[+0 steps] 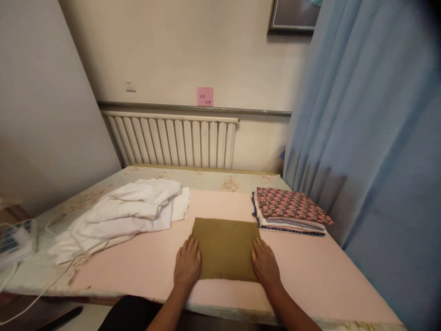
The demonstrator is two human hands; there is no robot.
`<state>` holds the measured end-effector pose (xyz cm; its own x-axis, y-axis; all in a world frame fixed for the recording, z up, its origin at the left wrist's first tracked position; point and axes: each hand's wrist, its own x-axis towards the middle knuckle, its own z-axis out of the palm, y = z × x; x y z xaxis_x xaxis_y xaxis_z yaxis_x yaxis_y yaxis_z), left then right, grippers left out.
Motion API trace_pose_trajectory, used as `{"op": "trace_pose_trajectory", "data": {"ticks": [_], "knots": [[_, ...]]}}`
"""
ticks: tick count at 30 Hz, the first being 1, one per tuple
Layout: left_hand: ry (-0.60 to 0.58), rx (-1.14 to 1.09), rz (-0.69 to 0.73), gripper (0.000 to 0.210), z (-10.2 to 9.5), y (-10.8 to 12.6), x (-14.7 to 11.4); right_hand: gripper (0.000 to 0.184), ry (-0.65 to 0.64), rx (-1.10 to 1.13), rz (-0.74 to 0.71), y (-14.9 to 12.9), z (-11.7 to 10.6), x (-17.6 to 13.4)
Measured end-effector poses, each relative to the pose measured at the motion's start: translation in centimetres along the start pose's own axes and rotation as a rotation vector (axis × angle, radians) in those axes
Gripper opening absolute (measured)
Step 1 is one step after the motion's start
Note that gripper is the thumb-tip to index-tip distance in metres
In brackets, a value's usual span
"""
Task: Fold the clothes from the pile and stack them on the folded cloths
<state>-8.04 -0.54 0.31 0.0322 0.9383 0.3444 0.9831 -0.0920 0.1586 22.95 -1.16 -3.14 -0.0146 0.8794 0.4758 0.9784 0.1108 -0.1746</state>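
An olive-green folded cloth (pixel 225 250) lies flat as a neat rectangle near the front of the table. My left hand (pixel 188 261) rests along its left edge, fingers stretched out and pointing away from me. On the opposite edge lies my right hand (pixel 264 261), its fingers also extended over the border of the cloth. Both palms face down, and neither hand grips the fabric. Beneath the cloth is a pink sheet (pixel 144 262) spread over the table.
To the left sits a crumpled white cloth (pixel 138 207). A stack of folded fabrics (pixel 291 209), patterned red on top, stands at the back right. A power strip (pixel 19 241) with a cable is at the far left. A blue curtain (pixel 372 124) borders the right side; a radiator (pixel 172 140) stands behind.
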Motion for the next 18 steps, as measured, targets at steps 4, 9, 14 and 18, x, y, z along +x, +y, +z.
{"op": "trace_pose_trajectory", "data": {"ticks": [4,9,14,18], "knots": [[-0.008,0.008,-0.013,0.047,-0.16,0.09,0.03,0.042,0.021,0.007,-0.001,0.05,0.09,0.03],[0.0,0.018,-0.007,0.047,-0.07,0.01,0.08,0.042,0.048,0.002,-0.003,-0.01,0.22,-0.02],[-0.004,0.01,0.002,0.047,0.09,-0.1,0.11,0.042,0.042,-0.002,-0.002,0.01,0.22,0.02],[0.007,-0.001,0.0,0.048,0.25,-0.19,0.1,0.042,0.031,0.011,0.019,-0.04,0.17,0.1]]}}
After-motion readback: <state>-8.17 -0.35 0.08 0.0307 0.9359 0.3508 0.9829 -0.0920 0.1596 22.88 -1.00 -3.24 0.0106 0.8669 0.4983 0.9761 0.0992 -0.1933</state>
